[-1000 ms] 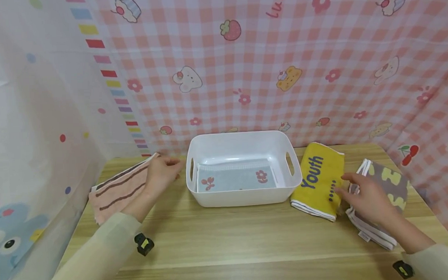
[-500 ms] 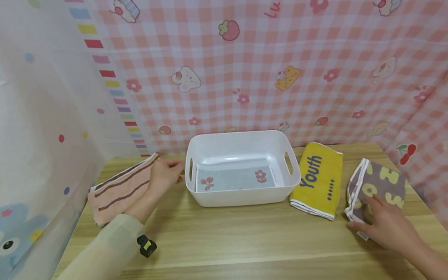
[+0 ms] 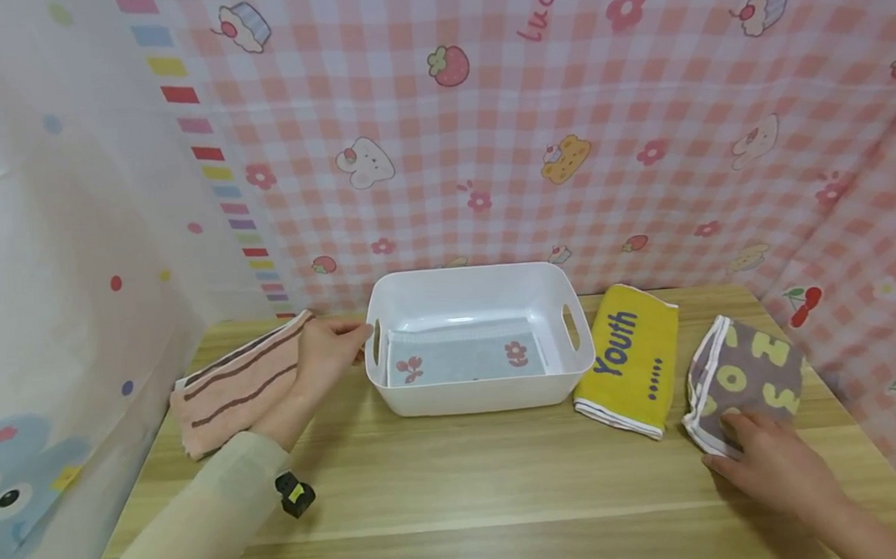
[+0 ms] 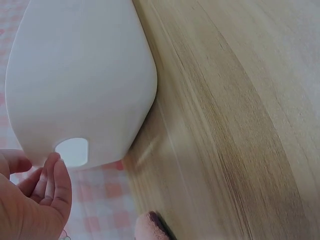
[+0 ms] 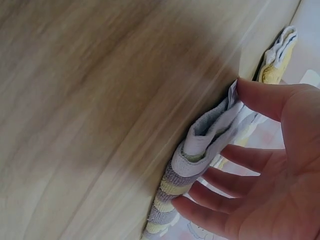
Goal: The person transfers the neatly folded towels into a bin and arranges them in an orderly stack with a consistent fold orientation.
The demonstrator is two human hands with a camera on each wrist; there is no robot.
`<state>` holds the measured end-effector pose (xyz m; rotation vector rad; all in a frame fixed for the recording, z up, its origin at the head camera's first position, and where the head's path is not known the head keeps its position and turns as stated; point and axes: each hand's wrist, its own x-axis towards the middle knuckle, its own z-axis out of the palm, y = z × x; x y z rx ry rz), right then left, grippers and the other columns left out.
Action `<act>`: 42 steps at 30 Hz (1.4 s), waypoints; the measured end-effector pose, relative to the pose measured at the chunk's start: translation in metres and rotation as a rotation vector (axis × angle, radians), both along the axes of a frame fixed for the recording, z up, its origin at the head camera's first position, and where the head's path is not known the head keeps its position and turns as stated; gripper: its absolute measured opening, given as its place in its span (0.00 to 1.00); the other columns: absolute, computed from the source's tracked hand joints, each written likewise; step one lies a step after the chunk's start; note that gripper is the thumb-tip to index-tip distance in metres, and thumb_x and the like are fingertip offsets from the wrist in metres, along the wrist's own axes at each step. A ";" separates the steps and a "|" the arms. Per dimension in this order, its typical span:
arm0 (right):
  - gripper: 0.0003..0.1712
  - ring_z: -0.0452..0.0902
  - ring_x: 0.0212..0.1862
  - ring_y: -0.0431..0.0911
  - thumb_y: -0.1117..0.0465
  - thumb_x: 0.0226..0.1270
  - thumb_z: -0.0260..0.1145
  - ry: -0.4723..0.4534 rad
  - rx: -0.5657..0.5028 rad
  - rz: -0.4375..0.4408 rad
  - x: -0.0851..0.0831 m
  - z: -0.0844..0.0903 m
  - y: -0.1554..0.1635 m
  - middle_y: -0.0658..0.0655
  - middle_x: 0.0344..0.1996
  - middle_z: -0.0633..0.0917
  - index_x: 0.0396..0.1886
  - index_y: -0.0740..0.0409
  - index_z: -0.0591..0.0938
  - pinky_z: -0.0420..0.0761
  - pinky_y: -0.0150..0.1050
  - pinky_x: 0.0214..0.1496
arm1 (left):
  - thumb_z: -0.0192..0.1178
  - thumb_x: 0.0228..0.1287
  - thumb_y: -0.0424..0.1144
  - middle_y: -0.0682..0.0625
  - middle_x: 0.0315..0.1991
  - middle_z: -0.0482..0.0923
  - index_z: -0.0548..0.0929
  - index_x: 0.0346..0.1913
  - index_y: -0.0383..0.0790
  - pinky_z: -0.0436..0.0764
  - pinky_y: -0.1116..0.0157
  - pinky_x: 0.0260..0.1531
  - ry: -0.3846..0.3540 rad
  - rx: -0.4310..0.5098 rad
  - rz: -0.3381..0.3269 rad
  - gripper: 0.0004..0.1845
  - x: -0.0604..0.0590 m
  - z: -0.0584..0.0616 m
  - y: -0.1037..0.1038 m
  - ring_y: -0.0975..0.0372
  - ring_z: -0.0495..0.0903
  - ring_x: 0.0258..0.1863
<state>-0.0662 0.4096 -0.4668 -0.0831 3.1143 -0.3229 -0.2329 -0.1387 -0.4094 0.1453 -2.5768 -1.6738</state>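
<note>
My left hand rests with relaxed fingers on the right end of a folded pink towel with brown stripes, right beside the left handle hole of a white plastic basket. In the left wrist view the fingers of the left hand hang loosely curled next to the basket wall. My right hand lies flat on the near corner of a folded grey-brown towel with yellow letters. Seen from the right wrist, the right hand is spread over that towel's folded edge.
A pale blue towel with red flowers lies flat in the basket. A yellow towel printed "Youth" sits between the basket and the grey-brown towel. Bare wooden table stretches in front. Patterned cloth walls close in the back and sides.
My right hand has drawn back from beside the yellow towel to the grey-brown towel's near corner, and that towel now lies flatter. My left hand has stayed on the pink towel.
</note>
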 end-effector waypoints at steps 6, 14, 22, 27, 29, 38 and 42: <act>0.30 0.80 0.40 0.65 0.52 0.57 0.81 0.005 0.019 0.003 -0.001 0.000 -0.003 0.67 0.39 0.82 0.47 0.71 0.81 0.80 0.64 0.41 | 0.67 0.70 0.34 0.36 0.32 0.88 0.89 0.47 0.23 0.88 0.62 0.30 -0.004 0.009 0.006 0.13 0.001 0.000 0.000 0.57 0.86 0.24; 0.26 0.80 0.39 0.64 0.54 0.57 0.80 0.030 0.024 -0.006 0.005 -0.001 -0.008 0.65 0.37 0.82 0.44 0.70 0.83 0.81 0.65 0.40 | 0.67 0.70 0.35 0.38 0.30 0.89 0.90 0.46 0.25 0.87 0.64 0.28 0.000 0.005 -0.007 0.13 0.001 0.000 0.000 0.56 0.86 0.24; 0.26 0.80 0.37 0.60 0.54 0.57 0.80 0.043 0.018 0.012 0.016 -0.002 -0.018 0.63 0.35 0.82 0.44 0.70 0.83 0.81 0.63 0.39 | 0.66 0.70 0.35 0.38 0.32 0.89 0.90 0.47 0.26 0.88 0.61 0.31 -0.012 0.013 -0.012 0.13 0.001 0.001 0.001 0.58 0.86 0.24; 0.27 0.80 0.37 0.57 0.51 0.59 0.80 0.001 0.017 0.007 0.021 0.000 -0.027 0.60 0.35 0.82 0.45 0.69 0.83 0.81 0.61 0.39 | 0.66 0.71 0.34 0.37 0.32 0.89 0.90 0.47 0.25 0.88 0.62 0.30 -0.016 0.018 -0.010 0.13 0.001 0.001 0.001 0.61 0.85 0.22; 0.27 0.79 0.35 0.54 0.50 0.59 0.80 -0.024 0.020 0.006 0.023 0.001 -0.031 0.58 0.34 0.81 0.44 0.68 0.83 0.81 0.59 0.36 | 0.66 0.70 0.34 0.37 0.32 0.89 0.89 0.47 0.24 0.87 0.63 0.29 -0.016 0.020 -0.013 0.13 0.001 0.002 0.001 0.63 0.84 0.21; 0.30 0.73 0.32 0.46 0.44 0.58 0.80 -0.110 0.015 0.000 0.031 0.002 -0.050 0.53 0.31 0.80 0.43 0.65 0.83 0.77 0.48 0.33 | 0.66 0.71 0.34 0.37 0.31 0.89 0.89 0.47 0.24 0.88 0.63 0.30 -0.013 0.021 -0.010 0.13 0.002 0.002 0.002 0.66 0.83 0.20; 0.35 0.75 0.34 0.47 0.39 0.60 0.78 -0.194 -0.013 -0.026 0.034 0.003 -0.059 0.54 0.34 0.81 0.46 0.66 0.82 0.80 0.51 0.35 | 0.66 0.71 0.34 0.37 0.32 0.89 0.89 0.48 0.23 0.88 0.62 0.30 -0.013 0.025 -0.018 0.14 0.001 0.002 0.002 0.66 0.83 0.20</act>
